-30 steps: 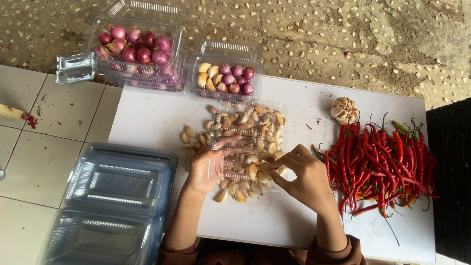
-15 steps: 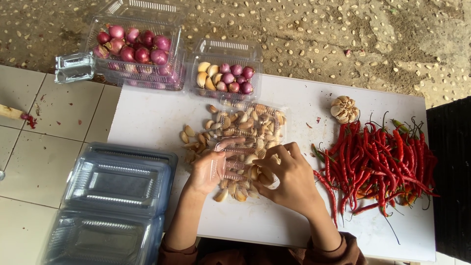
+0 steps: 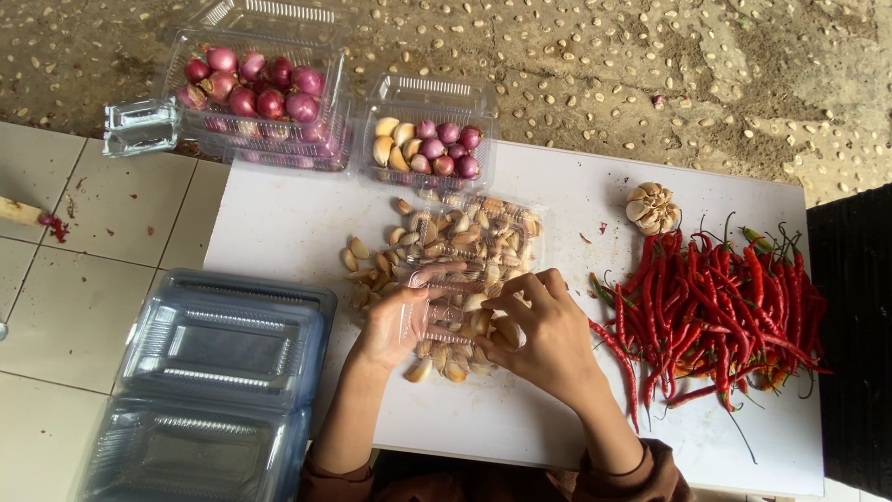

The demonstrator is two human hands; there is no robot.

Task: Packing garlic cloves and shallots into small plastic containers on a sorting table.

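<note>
Bare white board (image 3: pixel 279 232) left; red chillies (image 3: pixel 725 297) crowd right.

Red chillies (image 3: pixel 720 311), garlic bulb (image 3: pixel 650 207), shallot trays (image 3: pixel 255 93), stacked empty containers (image 3: pixel 209 390)

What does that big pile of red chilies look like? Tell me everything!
The red chilies are long, thin and shiny, with thin green or dark stems curling out. A few look orange or greenish. They lie in a loose, tangled heap on the white board, right of the person's right hand, just below a whole garlic bulb. No hand touches them.
</note>
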